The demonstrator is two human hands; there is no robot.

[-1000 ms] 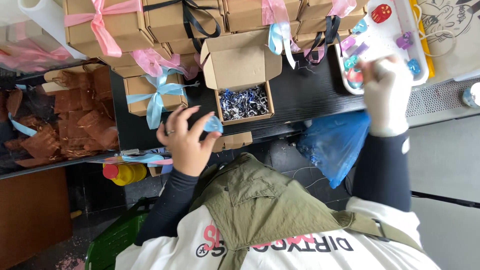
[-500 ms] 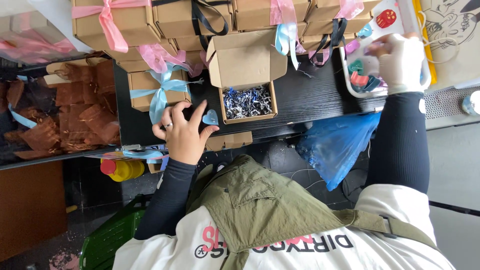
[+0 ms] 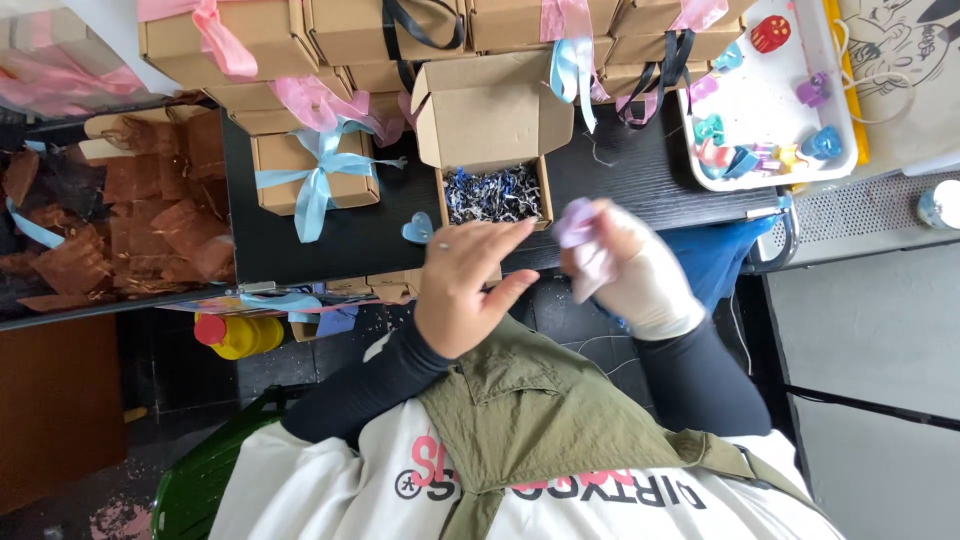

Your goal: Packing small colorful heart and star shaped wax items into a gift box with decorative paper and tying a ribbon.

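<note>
While the camera is looking down over the person's olive vest and black sleeves, both hands are working just in front of the chest, at the near edge of the black table. On the picture's left, the bare hand is lying loosely open, fingers spread and slightly curled, holding nothing; its fingertips are reaching toward the near wall of the open cardboard box. Because the view appears turned about, which hand is the left and which the right cannot be told for certain. On the picture's right, the pale-gloved hand is closing narrowly around a small lilac piece, pinched at the fingertips and blurred, so its exact shape cannot be told. Between the two hands a narrow gap is staying open above the table edge. Just beside the bare hand's fingertips, a small light-blue heart is lying flat on the table, left of the box. Inside the open box, dark blue and white shredded paper is filling the floor, with the lid flap standing up behind. Left of it, a closed box tied with a blue ribbon is sitting, with bare dark tabletop between them. Farther off, stacked ribboned boxes are lining the far edge, and a white tray is holding small coloured pieces at far right.
</note>
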